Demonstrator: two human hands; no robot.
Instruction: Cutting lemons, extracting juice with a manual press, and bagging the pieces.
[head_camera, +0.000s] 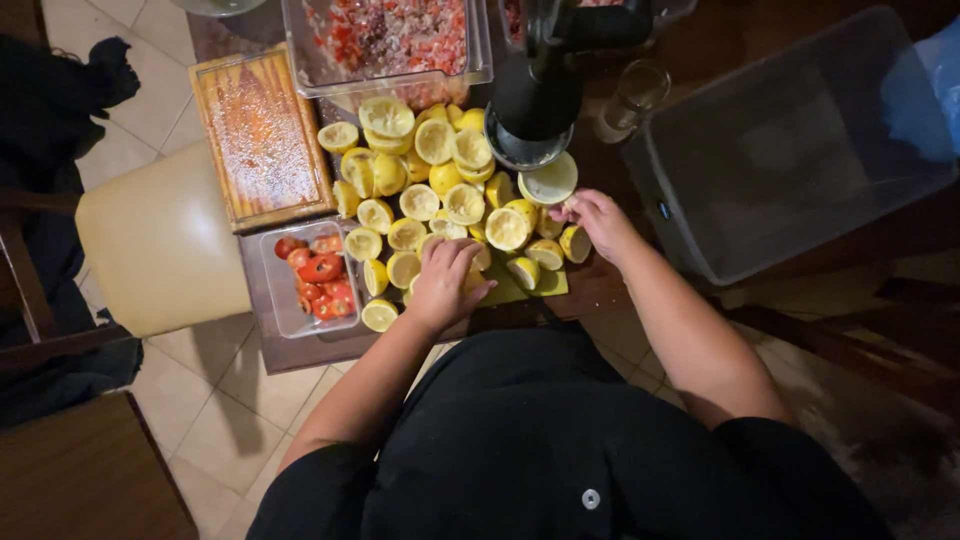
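Note:
A heap of several halved yellow lemons (430, 175) covers a green cutting mat (548, 285) on a dark table. My left hand (445, 283) lies over lemon halves at the mat's near edge, fingers curled down on one; the lemon under it is mostly hidden. My right hand (598, 222) rests at the heap's right side, fingertips touching a lemon half (574, 243). A black juicer (535, 100) stands just beyond the heap, with a pale lemon half (548, 181) at its base.
A clear tub of red tomato pieces (315, 278) sits left of the lemons, behind it a wooden board (260, 135). A clear container of chopped red mix (390, 38) stands at the back, a glass (632, 98) and a large grey bin (790, 150) on the right. A cream stool (160, 240) stands left.

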